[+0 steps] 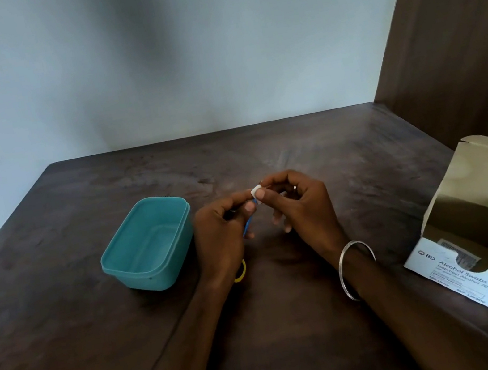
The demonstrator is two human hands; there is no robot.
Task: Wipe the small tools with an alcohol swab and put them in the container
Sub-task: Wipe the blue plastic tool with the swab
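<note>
Mid-table, a left hand grips a small blue tool while the right hand pinches a white alcohol swab around its tip; the teal container, toward the left edge, looks empty.

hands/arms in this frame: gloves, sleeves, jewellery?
No gloves and no sleeves in view; both forearms are bare. The right hand has a thin silver metal bangle on its wrist and a small ring. A yellow band shows by the left hand wrist.
</note>
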